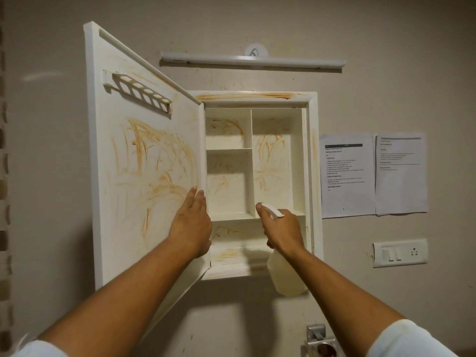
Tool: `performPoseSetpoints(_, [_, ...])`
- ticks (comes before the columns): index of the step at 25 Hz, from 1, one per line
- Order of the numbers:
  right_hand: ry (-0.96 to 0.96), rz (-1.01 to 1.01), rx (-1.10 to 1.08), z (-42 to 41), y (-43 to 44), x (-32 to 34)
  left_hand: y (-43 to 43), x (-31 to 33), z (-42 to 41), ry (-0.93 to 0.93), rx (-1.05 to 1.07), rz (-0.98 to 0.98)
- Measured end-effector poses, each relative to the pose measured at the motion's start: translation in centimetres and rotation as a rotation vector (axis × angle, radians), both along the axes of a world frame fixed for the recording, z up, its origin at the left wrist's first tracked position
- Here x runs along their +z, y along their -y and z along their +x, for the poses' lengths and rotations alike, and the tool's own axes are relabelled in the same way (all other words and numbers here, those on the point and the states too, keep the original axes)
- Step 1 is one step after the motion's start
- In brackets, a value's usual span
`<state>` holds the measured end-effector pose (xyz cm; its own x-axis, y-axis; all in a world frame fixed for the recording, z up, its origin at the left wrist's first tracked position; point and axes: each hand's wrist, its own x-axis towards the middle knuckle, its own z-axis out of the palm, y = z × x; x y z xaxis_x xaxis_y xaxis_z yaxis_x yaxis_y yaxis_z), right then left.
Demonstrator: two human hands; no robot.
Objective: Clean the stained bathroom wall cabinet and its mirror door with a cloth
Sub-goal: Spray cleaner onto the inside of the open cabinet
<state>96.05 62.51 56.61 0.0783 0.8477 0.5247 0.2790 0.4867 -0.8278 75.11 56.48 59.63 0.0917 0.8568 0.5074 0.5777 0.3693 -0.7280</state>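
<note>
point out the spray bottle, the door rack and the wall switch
spray bottle (286, 276), head view, on its translucent body
door rack (148, 92), head view, on its middle ring
wall switch (391, 254), head view, on its left rocker

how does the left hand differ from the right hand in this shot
The left hand lies with straight fingers against the edge of the open, orange-stained white cabinet door; the right hand is curled round the neck of a translucent plastic spray bottle. The left hand holds nothing; the right hand carries that bottle. Both reach up to the white wall cabinet.
</note>
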Motion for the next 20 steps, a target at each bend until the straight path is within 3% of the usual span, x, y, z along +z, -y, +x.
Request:
performPoseSetpoints(7, [0.249,-0.049,-0.139,2.3,0.3,-6.1,-0.5,-1.9,0.2,0.069,-0.022,-0.031])
performPoseSetpoints(14, [0.098,-0.184,-0.383,9.3,-0.2,-6.6,-0.7,-2.6,0.0,0.086,-0.038,-0.023])
performPoseSetpoints(20, [0.063,-0.167,-0.367,9.0,0.3,-6.5,-0.7,-3.1,0.1,0.121,-0.051,-0.029])
